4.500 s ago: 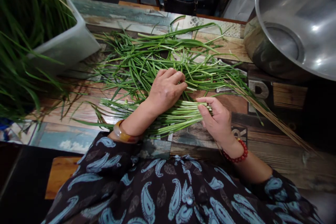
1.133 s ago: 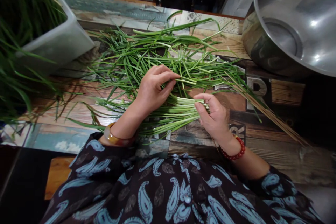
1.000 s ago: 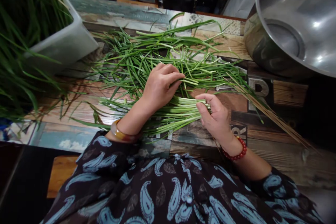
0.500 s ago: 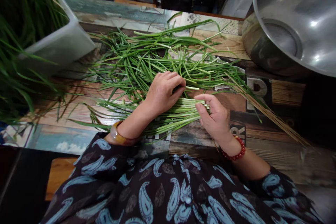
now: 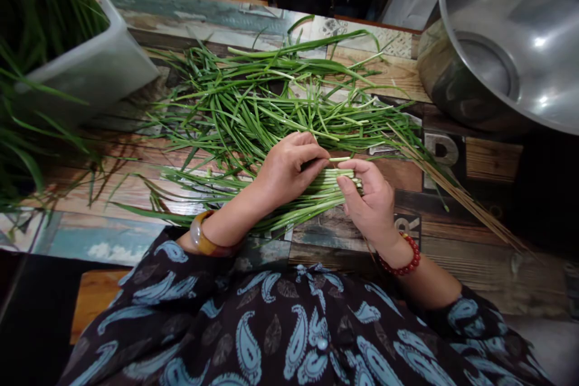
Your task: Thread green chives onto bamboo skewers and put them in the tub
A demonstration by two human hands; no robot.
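Two hands work above one table point(image 5: 461, 262) spread with long green stalks. The right hand point(image 5: 368, 196), thumb and forefinger brought together, is clamped on the pale ends of one bunch point(image 5: 312, 199); its stalks, too overlapped to count, run leftward from that grip, passing below the left hand point(image 5: 294, 169). The left hand's fingertips are pinched together on a single visible stalk point(image 5: 339, 160), whose pale end points toward the right hand's grip, just above the bunch. Beyond both grips lies one loose pile point(image 5: 262, 96), its stalks likewise uncountable. Well to the left of the grips stands one white tub point(image 5: 108, 66) filled with greens point(image 5: 49, 12); beyond and to the right, one metal bowl point(image 5: 479, 72). Several dry straws point(image 5: 470, 202) slant away to the right of the grips. One bangle point(image 5: 205, 238) circles the left wrist, one red beaded bracelet point(image 5: 404, 258) the right.
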